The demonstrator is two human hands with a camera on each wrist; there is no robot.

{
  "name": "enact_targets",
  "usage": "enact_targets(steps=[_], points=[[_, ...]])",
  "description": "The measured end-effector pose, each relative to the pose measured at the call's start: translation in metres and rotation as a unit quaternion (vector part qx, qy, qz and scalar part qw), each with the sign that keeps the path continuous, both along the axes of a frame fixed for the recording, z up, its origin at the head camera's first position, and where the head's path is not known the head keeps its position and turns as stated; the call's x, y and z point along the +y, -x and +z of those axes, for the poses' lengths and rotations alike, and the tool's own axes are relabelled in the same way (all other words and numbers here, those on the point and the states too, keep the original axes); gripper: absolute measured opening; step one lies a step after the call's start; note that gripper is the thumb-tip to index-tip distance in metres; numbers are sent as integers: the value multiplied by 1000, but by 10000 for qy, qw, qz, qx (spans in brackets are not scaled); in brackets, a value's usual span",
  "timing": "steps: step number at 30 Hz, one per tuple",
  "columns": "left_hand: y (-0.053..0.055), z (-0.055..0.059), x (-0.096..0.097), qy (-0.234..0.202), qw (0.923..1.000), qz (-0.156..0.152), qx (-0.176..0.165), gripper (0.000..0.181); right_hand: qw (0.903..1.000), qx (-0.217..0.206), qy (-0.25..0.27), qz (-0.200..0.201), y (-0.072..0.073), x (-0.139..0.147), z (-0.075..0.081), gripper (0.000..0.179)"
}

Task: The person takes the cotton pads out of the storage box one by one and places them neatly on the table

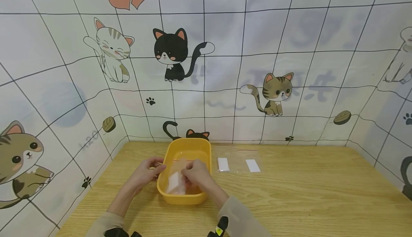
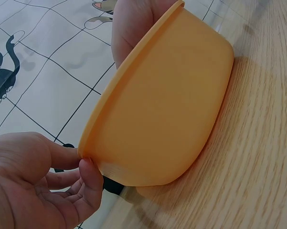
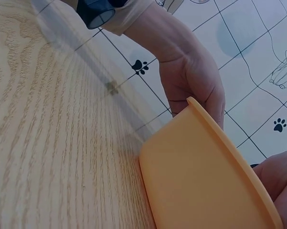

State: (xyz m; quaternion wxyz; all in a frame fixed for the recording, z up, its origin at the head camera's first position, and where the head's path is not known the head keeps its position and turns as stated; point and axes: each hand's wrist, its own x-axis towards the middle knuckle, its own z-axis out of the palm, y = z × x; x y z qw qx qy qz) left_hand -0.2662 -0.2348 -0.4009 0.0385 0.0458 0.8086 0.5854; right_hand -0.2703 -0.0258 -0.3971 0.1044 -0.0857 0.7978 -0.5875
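Note:
A yellow plastic basin (image 1: 184,199) stands on the wooden table, in front of the person. At its left side my left hand (image 1: 148,172) pinches the rim between thumb and fingers, as the left wrist view shows with the hand (image 2: 43,181) at the basin's wall (image 2: 157,105). My right hand (image 1: 197,174) reaches into the basin over the right rim. Its fingers appear to pinch a clear plastic bag (image 1: 181,165) with a white piece (image 1: 174,181) in it. In the right wrist view the basin wall (image 3: 196,167) hides these fingertips.
Right of the basin, clear plastic bags (image 1: 237,160) lie flat on the table (image 1: 305,190), with a white rectangle (image 1: 223,164) and another white rectangle (image 1: 253,165) in them. A cat-patterned cloth wall (image 1: 222,86) rises behind the table and at both sides.

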Motion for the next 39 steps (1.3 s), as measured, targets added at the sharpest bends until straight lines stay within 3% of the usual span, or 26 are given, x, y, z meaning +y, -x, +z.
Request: enact_targets(steps=[8,14,26,32,39], points=[[0,1,1,-8,10000,6,-4,32,9982,512,318,-10,1,3,1,11],[-1,2,2,46,10000,48,-8,33,9952,920,322,-12,3,7,4,12],[-1,1,3,89,9999,99,-17,32,9802,1962,119,250,7,18,2,12],[-1,0,2,68,9999,108,-24,33,9753,2175,296,230,9,25,3,14],[0,1,4,100,9998,139,-81,35,9738,2120,769,300,11,33,9,15]])
